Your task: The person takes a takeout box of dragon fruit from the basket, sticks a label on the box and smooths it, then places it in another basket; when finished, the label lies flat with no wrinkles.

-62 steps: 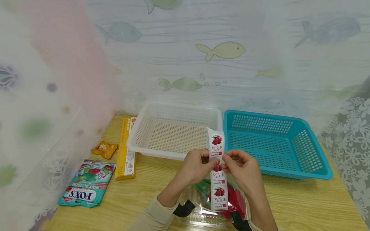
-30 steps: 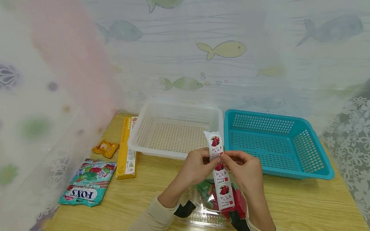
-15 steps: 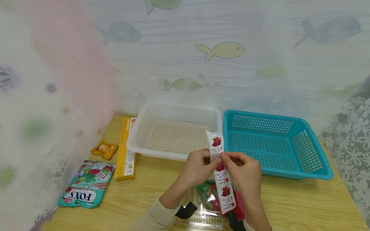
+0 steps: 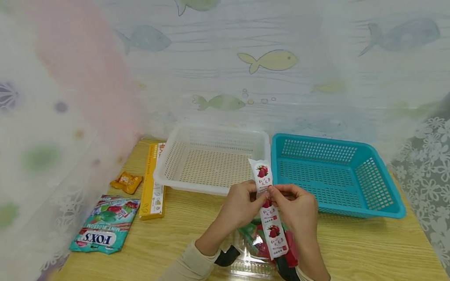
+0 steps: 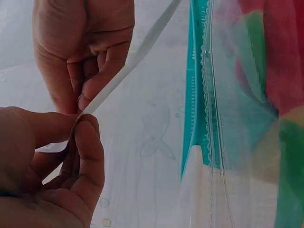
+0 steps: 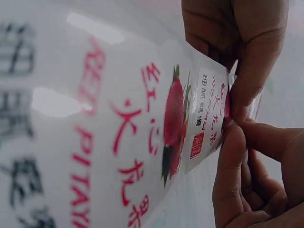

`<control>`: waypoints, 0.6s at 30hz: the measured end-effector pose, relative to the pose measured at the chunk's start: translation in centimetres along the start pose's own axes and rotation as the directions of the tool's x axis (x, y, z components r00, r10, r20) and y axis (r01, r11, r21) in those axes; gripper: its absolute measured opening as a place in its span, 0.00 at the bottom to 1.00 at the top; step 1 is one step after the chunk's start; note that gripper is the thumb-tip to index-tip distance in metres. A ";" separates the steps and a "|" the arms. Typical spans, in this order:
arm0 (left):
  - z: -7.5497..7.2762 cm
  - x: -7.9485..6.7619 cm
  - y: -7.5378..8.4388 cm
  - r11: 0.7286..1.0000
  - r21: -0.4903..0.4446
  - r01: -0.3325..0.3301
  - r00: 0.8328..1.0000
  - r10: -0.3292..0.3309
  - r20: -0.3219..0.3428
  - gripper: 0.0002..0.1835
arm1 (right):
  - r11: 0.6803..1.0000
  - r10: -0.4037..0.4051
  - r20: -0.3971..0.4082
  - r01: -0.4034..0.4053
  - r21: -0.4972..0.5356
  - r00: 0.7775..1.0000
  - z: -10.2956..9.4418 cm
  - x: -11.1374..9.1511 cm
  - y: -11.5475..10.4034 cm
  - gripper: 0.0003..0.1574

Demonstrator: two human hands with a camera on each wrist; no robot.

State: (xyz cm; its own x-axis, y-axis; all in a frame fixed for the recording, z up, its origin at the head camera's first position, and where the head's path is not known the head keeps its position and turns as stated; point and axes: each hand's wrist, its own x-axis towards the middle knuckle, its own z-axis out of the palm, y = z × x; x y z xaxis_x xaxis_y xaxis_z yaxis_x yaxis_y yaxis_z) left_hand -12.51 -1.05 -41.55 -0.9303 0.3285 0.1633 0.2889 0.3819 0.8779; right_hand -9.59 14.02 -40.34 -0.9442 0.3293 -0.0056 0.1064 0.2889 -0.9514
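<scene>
Wood-grain table [image 4: 376, 252], work kept to its near middle.

Turquoise basket [image 4: 384, 198], far right; white basket [image 4: 197, 188] far left of it. Both stand beyond the hands, so elbow room at the near side looks fair.

Clear container [image 4: 251, 267] just nearer than the hands, red and green contents showing through. Under the work, so best not leaned on: its thin plastic would likely flex.

Left hand [image 4: 240, 205]: thumb and forefinger clamped on the label strip [image 4: 271, 218], from its left side. Right hand [image 4: 297, 207]: thumb and forefinger pinched at the strip's right edge, tips meeting the left hand's.

Strip is held up between both hands, running far to near, its near end hanging over the container, its far end before the white basket's right corner. Loose ends swing easily, I'd judge; steady wrists help.

Fruit print on the middle label partly covered by fingertips. Whether any label edge is lifted there: cannot tell. Sound practice, I think: left pinch as the firm anchor, right one light and low-angled, working from the very edge to avoid creasing or tearing.
</scene>
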 end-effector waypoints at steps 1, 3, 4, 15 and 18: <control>0.0 0.0 0.0 1.000 -0.003 0.004 1.000 -0.004 0.000 0.10 | 1.000 0.014 0.006 -0.014 0.017 1.000 0.0 0.0 0.0 0.17; 0.0 0.1 -0.1 0.999 -0.029 0.019 1.000 -0.019 0.006 0.10 | 0.997 0.038 0.024 -0.040 0.059 0.999 -0.2 0.1 0.1 0.17; 0.0 0.1 -0.2 0.999 -0.040 0.026 1.000 -0.026 0.007 0.10 | 0.995 0.050 0.034 -0.053 0.080 0.998 -0.2 0.2 0.2 0.17; -0.2 0.2 -0.6 0.998 -0.059 0.016 1.000 -0.016 0.003 0.10 | 0.989 0.073 0.112 -0.087 0.117 0.991 -0.3 0.2 0.0 0.17; -0.2 0.3 -0.6 0.999 -0.050 0.013 1.000 -0.013 0.006 0.11 | 0.992 0.058 0.106 -0.069 0.110 0.993 -0.3 0.2 0.0 0.16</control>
State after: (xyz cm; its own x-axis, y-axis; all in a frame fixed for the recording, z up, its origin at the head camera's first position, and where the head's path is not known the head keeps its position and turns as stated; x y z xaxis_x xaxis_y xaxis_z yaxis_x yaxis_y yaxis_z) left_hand -12.98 -1.41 -41.92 -0.9326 0.3287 0.1494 0.2650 0.3422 0.9015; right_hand -9.69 14.33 -40.22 -0.9642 0.2486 -0.0928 0.1366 0.1652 -0.9767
